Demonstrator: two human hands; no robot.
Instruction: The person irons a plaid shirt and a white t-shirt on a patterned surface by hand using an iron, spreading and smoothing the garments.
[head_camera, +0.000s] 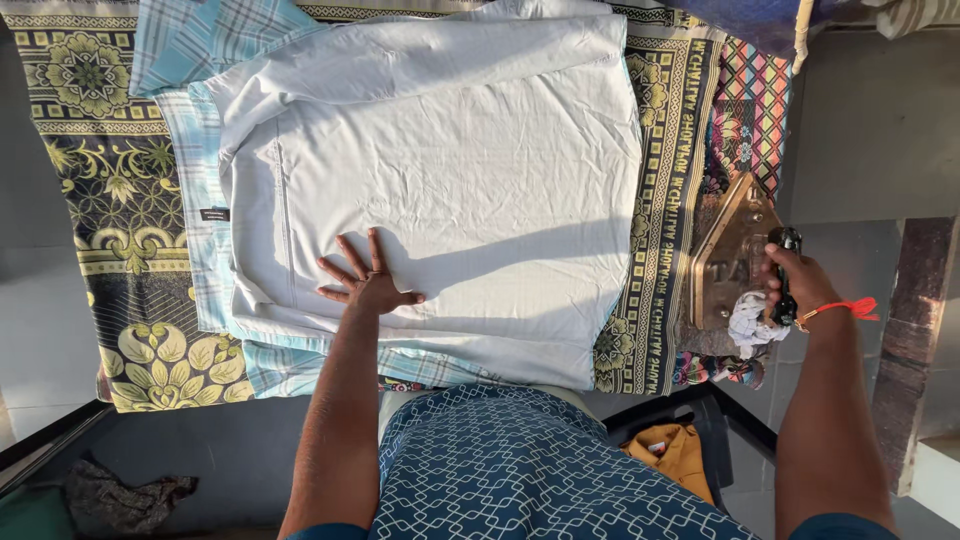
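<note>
Looking down, we see a patterned yellow-and-black blanket padding the table across the upper and middle frame. On it lies a pale blue shirt, folded and filling the centre, stacked over a checked blue shirt whose edges show at the left and bottom.

Our left hand rests flat on the pale shirt's lower left part, fingers spread wide, pinning the cloth. Our right hand, at the right of the frame, has its fingers wrapped tight around the black handle of a heavy brass iron, which is parked off the shirt on the blanket's right edge, a white rag beside it.

We judge the pressing stroke is about to begin: the iron is gripped but not on the fabric. Bringing it leftward calls for lifting over the blanket border. Open cloth lies between the hands; the table edge runs close to the iron's right.
</note>
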